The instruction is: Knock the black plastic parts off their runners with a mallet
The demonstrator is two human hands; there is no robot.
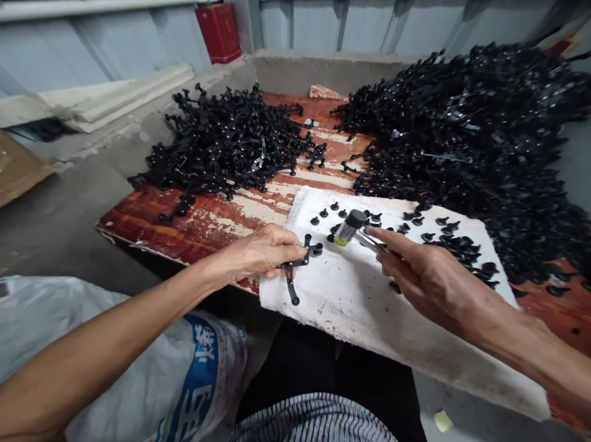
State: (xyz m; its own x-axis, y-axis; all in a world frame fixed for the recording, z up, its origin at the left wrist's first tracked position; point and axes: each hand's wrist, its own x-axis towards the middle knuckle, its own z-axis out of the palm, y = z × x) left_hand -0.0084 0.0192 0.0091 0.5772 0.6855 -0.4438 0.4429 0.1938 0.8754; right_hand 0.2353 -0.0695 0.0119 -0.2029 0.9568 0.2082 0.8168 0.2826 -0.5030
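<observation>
Presumably for steadiness, my left hand (262, 250) pinches the black bracket (290, 282) over the white cloth (351, 317); my right hand (432, 279) grips the hammer (350, 227) by its handle.

Red box (218, 32) beside grey post (243, 17), brown cardboard (1, 162), blue-printed white sack (150, 393)

Tabletop (245, 217) red-brown, finish worn through in patches. Directly on it: white cloth (341, 305) beneath right hand (423, 273); heap of black parts (230, 141) beyond left hand (272, 252); larger black heap (460, 124) beyond right hand.
</observation>
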